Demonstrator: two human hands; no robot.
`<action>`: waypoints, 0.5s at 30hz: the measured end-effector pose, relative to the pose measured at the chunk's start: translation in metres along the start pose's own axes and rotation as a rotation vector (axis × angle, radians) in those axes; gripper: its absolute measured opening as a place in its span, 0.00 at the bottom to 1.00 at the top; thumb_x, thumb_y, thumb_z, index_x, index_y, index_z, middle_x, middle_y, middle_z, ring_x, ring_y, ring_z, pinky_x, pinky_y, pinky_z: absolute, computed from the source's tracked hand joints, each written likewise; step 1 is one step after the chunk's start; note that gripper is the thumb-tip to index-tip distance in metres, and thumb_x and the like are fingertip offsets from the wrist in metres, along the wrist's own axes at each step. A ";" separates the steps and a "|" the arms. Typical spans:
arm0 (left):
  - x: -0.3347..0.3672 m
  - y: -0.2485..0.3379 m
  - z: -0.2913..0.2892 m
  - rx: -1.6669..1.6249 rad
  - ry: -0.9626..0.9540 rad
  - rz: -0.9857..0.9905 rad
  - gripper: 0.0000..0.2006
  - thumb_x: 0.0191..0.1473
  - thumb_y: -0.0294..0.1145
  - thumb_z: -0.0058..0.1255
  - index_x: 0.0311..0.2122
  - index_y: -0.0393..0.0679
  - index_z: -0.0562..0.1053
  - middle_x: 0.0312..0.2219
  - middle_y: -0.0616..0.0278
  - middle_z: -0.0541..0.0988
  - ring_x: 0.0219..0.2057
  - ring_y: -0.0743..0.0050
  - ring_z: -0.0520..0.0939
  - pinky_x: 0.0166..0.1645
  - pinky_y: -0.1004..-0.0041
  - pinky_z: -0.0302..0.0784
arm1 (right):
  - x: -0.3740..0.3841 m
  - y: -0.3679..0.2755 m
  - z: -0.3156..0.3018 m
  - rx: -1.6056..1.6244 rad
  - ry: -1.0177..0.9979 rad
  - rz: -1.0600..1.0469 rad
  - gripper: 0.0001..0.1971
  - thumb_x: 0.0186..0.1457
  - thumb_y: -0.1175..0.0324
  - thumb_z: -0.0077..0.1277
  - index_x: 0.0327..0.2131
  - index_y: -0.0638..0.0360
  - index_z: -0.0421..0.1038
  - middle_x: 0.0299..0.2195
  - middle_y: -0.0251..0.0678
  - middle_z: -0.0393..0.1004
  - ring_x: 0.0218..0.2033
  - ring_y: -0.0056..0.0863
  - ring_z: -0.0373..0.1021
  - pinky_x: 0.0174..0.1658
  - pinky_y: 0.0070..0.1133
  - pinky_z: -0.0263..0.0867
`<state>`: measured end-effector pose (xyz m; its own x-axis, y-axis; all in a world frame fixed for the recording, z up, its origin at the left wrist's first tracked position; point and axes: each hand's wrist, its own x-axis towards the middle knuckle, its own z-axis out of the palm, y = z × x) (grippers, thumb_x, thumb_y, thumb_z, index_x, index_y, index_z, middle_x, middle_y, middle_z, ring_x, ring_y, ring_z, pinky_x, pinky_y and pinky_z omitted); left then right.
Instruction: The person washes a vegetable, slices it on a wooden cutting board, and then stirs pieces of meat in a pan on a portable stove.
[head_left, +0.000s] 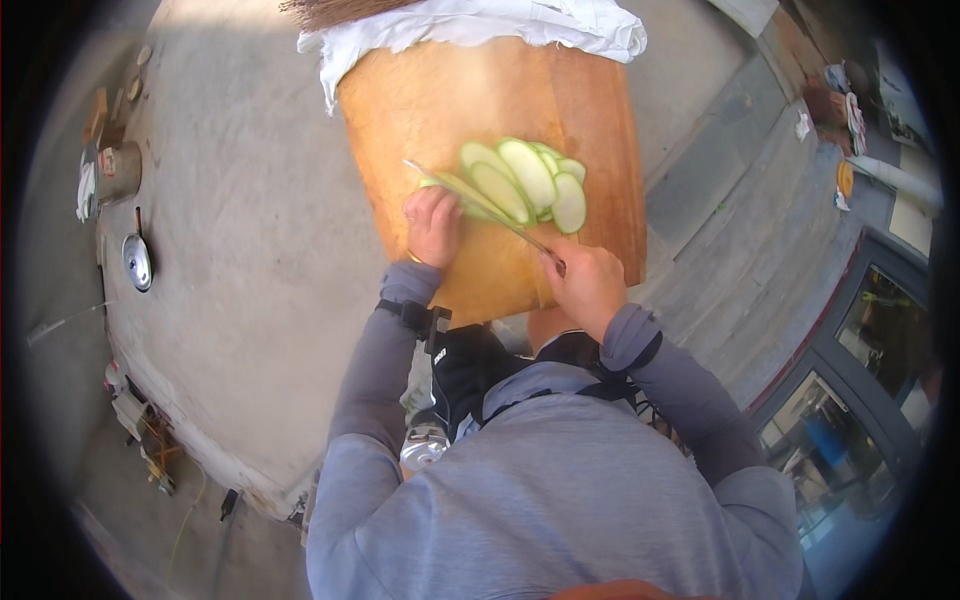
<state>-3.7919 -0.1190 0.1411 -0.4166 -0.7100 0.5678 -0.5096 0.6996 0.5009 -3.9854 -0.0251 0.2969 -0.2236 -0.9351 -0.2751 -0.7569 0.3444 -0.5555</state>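
A kitchen knife (522, 236) lies slantwise over the wooden board (400, 110), its handle in my closed right hand (588, 288). Its blade points up and to the left, beside my left hand (433, 222). The fingers of that hand are curled on a piece of zucchini (428, 183), mostly hidden by the hand and blade. Just beyond the blade, several oval zucchini slices (527, 172) overlap in a loose pile, pale green with darker green rims. One slice (569, 203) rests at the pile's right side.
White cloth (480, 25) bunches along the board's far edge, with brown bristles (345, 10) beyond it. Concrete floor (230, 200) surrounds the board. A lidded pan (137, 262) sits far left, near a round container (120, 172). A glazed, dark-framed door (850, 400) stands at right.
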 end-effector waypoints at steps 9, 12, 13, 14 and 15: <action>0.000 -0.002 0.003 0.022 -0.031 0.046 0.21 0.38 0.20 0.52 0.42 0.41 0.67 0.40 0.54 0.69 0.41 0.53 0.70 0.45 0.59 0.63 | -0.018 -0.012 -0.003 -0.069 -0.072 0.079 0.04 0.49 0.68 0.47 0.28 0.56 0.69 0.19 0.46 0.71 0.23 0.47 0.70 0.28 0.40 0.64; 0.003 -0.001 0.002 0.005 -0.015 0.028 0.21 0.37 0.20 0.54 0.41 0.44 0.67 0.40 0.58 0.69 0.41 0.56 0.70 0.45 0.60 0.63 | -0.010 -0.011 0.003 -0.099 -0.143 0.114 0.05 0.49 0.68 0.46 0.27 0.57 0.70 0.19 0.46 0.71 0.23 0.48 0.70 0.28 0.40 0.64; 0.004 -0.001 0.001 -0.009 -0.011 0.023 0.21 0.38 0.21 0.54 0.41 0.44 0.67 0.40 0.59 0.69 0.41 0.57 0.70 0.45 0.60 0.63 | -0.003 -0.008 0.016 -0.096 -0.144 0.115 0.05 0.49 0.68 0.46 0.27 0.57 0.70 0.19 0.46 0.71 0.23 0.48 0.70 0.28 0.40 0.64; 0.005 0.000 0.000 -0.013 -0.014 0.025 0.21 0.38 0.21 0.54 0.41 0.44 0.67 0.40 0.59 0.69 0.41 0.57 0.70 0.45 0.60 0.63 | 0.007 -0.003 0.038 -0.145 -0.101 0.103 0.06 0.49 0.67 0.48 0.28 0.56 0.72 0.19 0.45 0.72 0.22 0.46 0.70 0.28 0.38 0.65; 0.006 0.000 -0.001 -0.005 -0.028 0.024 0.21 0.38 0.21 0.54 0.42 0.44 0.67 0.40 0.59 0.69 0.42 0.57 0.70 0.45 0.61 0.63 | 0.015 0.002 0.052 -0.196 -0.059 0.087 0.07 0.49 0.66 0.50 0.29 0.56 0.74 0.19 0.45 0.72 0.22 0.45 0.70 0.27 0.37 0.65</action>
<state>-3.7939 -0.1227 0.1450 -0.4496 -0.6952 0.5609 -0.4956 0.7166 0.4909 -3.9585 -0.0345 0.2508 -0.2610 -0.8941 -0.3639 -0.8424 0.3950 -0.3664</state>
